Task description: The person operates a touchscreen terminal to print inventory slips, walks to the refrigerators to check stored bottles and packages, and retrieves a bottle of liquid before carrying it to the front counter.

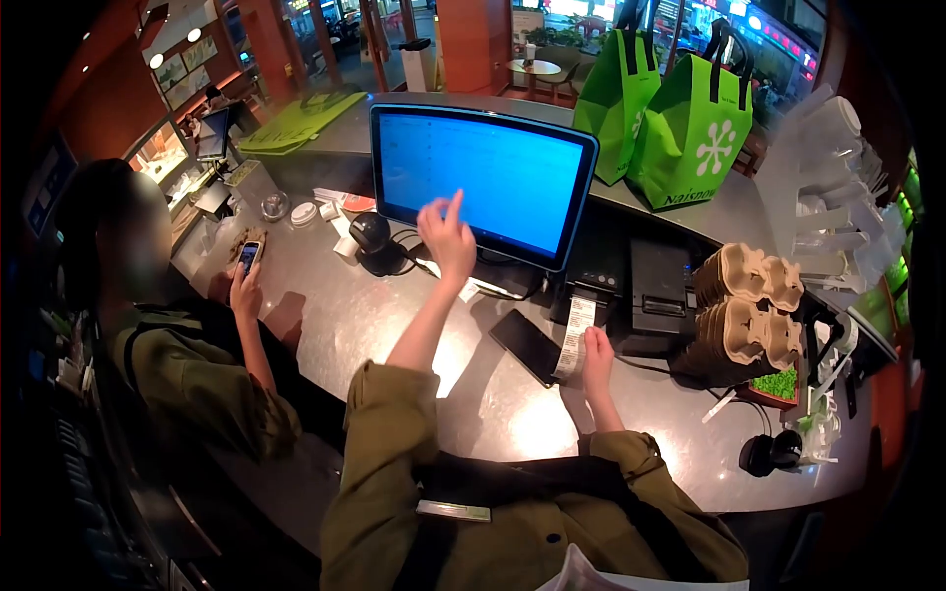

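**Round left hand and right hand**

Just beyond the left fingertip, the screen. Left of that hand, the scanner on the counter; farther left, a co-worker. In the right hand's grip, the receipt; beyond, the receipt printer. Left of the right hand, the tablet, partly beneath the receipt. To its right, stacked cup carriers. Well beyond, behind the screen's right side, bags on a ledge.
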`<move>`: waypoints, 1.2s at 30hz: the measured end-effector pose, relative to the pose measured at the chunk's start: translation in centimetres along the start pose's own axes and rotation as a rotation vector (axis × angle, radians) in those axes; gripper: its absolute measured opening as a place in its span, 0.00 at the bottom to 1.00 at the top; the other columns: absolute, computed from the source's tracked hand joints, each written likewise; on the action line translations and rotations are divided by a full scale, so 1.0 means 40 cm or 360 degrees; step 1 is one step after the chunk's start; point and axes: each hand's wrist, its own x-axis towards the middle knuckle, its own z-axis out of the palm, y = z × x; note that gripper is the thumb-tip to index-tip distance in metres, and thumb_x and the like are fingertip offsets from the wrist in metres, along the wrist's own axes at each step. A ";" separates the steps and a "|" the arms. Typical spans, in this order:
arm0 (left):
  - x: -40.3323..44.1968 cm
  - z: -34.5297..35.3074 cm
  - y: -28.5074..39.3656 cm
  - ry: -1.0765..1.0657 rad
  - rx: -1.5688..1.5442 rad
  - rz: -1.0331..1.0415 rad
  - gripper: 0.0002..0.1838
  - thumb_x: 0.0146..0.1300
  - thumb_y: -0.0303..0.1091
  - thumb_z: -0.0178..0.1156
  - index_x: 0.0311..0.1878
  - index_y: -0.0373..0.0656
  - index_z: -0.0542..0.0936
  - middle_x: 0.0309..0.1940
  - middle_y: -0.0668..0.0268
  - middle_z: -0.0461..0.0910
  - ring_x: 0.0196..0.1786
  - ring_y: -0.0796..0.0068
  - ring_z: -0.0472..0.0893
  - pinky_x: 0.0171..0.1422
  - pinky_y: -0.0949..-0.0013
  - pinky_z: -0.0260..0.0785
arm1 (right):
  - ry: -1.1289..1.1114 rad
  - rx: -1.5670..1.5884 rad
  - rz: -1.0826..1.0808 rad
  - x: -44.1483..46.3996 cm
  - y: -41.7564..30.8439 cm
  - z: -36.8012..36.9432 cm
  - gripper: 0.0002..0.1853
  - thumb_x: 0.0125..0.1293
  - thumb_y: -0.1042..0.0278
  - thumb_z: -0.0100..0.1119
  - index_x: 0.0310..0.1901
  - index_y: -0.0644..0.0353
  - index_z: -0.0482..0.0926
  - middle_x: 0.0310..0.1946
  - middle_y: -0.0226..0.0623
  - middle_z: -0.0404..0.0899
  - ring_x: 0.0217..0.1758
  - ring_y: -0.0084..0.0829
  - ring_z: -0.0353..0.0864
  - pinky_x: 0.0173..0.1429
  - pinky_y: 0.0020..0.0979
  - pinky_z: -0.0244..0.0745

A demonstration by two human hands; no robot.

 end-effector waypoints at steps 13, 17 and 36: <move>0.126 0.040 0.029 -0.0252 0.0460 0.0017 0.31 0.46 0.20 0.53 0.57 0.52 0.71 0.46 0.56 0.61 0.54 0.57 0.59 0.62 0.57 0.47 | 0.0008 0.0239 0.0217 0.008 0.029 -0.019 0.13 0.67 0.62 0.45 0.42 0.64 0.74 0.32 0.26 0.74 0.35 0.16 0.69 0.40 0.19 0.64; 0.113 0.027 0.036 -0.0143 0.0320 -0.0082 0.32 0.45 0.21 0.52 0.59 0.47 0.67 0.48 0.55 0.61 0.55 0.56 0.58 0.62 0.55 0.46 | 0.0010 0.0279 0.0236 0.005 0.032 -0.016 0.14 0.67 0.61 0.45 0.42 0.63 0.74 0.31 0.24 0.73 0.33 0.15 0.68 0.38 0.18 0.63; -0.440 -0.071 -0.123 -0.0272 0.0377 -0.0723 0.18 0.48 0.23 0.50 0.46 0.39 0.73 0.49 0.56 0.66 0.55 0.56 0.62 0.60 0.57 0.53 | 0.0117 0.0217 0.0183 0.054 0.002 0.007 0.11 0.64 0.67 0.50 0.37 0.68 0.76 0.29 0.28 0.75 0.34 0.16 0.70 0.41 0.20 0.65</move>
